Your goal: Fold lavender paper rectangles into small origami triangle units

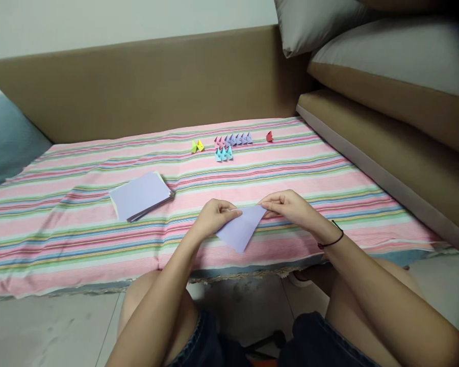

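I hold a lilac sheet of paper [243,228] between both hands, just above the near edge of a striped cloth [80,239]. My left hand [214,216] pinches the sheet's left upper edge. My right hand [286,206], a black band on its wrist, pinches the right upper corner. The sheet hangs folded, with a corner pointing down. A stack of lilac paper sheets [141,196] lies on the cloth, to the left of my hands.
At the far side of the cloth stand several small folded paper pieces: yellow-green [197,147], pink and purple [233,139], blue [224,154] and one red [269,136]. Brown cushions [386,148] rise at the right and back. My knees are below the cloth's edge.
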